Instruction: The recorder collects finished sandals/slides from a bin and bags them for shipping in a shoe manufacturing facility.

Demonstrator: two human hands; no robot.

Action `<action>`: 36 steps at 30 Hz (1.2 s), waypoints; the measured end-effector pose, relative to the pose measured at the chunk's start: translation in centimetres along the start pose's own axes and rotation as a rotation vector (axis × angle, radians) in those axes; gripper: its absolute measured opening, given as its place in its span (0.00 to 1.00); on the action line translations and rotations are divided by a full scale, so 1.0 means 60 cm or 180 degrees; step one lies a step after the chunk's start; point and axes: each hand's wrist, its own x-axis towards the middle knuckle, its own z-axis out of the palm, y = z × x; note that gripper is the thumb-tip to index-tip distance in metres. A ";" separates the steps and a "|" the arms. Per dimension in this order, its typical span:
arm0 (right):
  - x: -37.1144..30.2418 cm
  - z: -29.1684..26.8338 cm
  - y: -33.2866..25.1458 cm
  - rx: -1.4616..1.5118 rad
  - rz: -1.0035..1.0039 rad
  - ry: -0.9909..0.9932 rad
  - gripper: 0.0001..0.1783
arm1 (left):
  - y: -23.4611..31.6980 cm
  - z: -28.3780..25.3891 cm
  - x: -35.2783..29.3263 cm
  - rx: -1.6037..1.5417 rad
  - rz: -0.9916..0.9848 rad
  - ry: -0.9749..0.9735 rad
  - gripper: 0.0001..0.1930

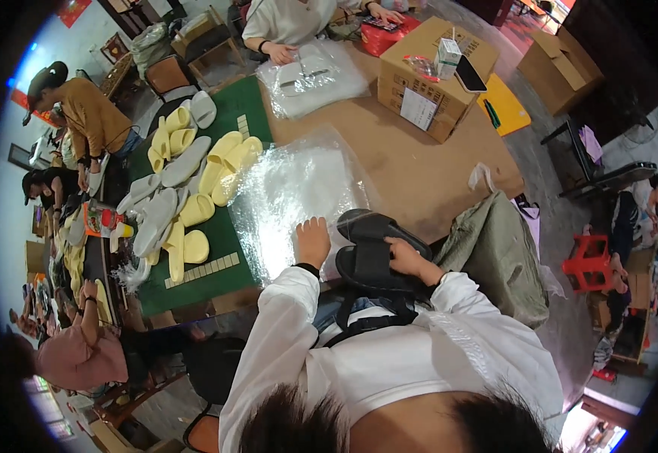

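Note:
My right hand (410,258) is closed on a pair of black slide sandals (370,264) at the table's near edge, its fingers at the strap of the nearer one. The two sandals lie close together, one partly over the other. Just left of them, my left hand (313,240) lies palm down with its fingers stretched out, on the near part of a stack of clear plastic bags (291,185). The bags shine under the light, and nothing shows in that hand. Part of the right hand's grip is hidden behind the sandal strap.
Yellow slides (231,162) and grey slides (155,219) are piled on the green mat (223,283) to the left. A cardboard box (412,83) stands at far right, near a grey-green sack (487,257). Across the table, another person's hand (278,52) rests by more bags.

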 end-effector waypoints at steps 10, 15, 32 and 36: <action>0.024 0.022 -0.092 -0.1390 0.0108 0.1272 0.10 | 0.044 -0.041 -0.036 -0.0232 0.0488 -0.0222 0.26; 0.041 0.046 -0.079 -0.1656 -0.0495 0.1115 0.10 | 0.049 -0.061 -0.060 -0.0317 0.0329 -0.0130 0.32; 0.125 0.160 -0.113 -0.1793 -0.0682 0.2256 0.09 | -0.020 -0.123 -0.143 -0.1430 0.0796 -0.0383 0.32; 0.123 0.164 -0.175 -0.1733 -0.0983 0.1933 0.12 | -0.064 -0.123 -0.156 -0.1090 0.0756 -0.0159 0.28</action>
